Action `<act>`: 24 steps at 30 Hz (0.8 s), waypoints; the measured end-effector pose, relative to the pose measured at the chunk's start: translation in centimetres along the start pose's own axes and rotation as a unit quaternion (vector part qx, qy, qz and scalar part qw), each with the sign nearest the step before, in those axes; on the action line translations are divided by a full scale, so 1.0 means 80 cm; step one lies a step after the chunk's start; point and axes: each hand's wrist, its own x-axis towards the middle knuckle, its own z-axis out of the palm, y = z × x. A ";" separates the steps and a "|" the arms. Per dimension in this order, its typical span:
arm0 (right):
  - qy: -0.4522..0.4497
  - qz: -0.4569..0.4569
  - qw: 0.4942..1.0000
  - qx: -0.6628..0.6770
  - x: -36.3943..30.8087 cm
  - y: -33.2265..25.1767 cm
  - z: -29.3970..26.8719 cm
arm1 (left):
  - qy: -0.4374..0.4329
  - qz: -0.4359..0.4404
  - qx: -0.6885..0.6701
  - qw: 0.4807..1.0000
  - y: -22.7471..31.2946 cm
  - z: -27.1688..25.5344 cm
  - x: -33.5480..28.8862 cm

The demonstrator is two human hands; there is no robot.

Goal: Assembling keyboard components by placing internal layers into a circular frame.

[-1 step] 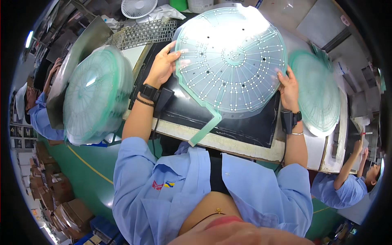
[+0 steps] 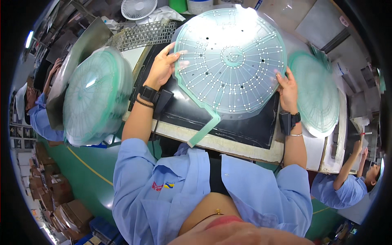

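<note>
Between my hands is a round, clear flexible circuit sheet (image 2: 220,75), printed with pale green traces, white dots and a few black spots. Its striped tail (image 2: 205,131) hangs toward me, bent to the left. My left hand (image 2: 162,67) pinches the left rim, thumb on top. On the right rim, my right hand (image 2: 288,87) is closed, its thumb near the edge. The sheet is over a black work surface (image 2: 249,130) with a pale border. Bright glare covers the sheet's far part.
Stacks of similar round sheets stand at left (image 2: 92,96) and right (image 2: 315,96). A metal lattice (image 2: 143,34), a white fan (image 2: 139,8) and a green container (image 2: 178,5) are at the back. Co-workers in blue sit at far left (image 2: 43,114) and far right (image 2: 341,190).
The sheet has tilted or shifted slightly toward me and a touch left, its far edge now lower in view. Both hands keep hold of it.
</note>
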 end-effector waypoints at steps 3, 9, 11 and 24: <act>0.000 -0.017 1.000 -0.006 -0.005 -0.001 0.002 | -0.005 0.022 -0.016 1.000 -0.001 -0.001 0.000; 0.005 -0.021 1.000 -0.004 -0.012 -0.007 0.006 | 0.009 0.041 -0.022 0.999 -0.005 -0.001 0.002; 0.008 -0.023 1.000 0.003 -0.013 -0.007 0.005 | 0.009 0.045 -0.026 0.999 -0.006 0.001 0.004; -0.108 -0.014 0.989 0.100 -0.034 -0.005 -0.001 | 0.012 0.066 -0.062 0.996 -0.020 -0.007 0.003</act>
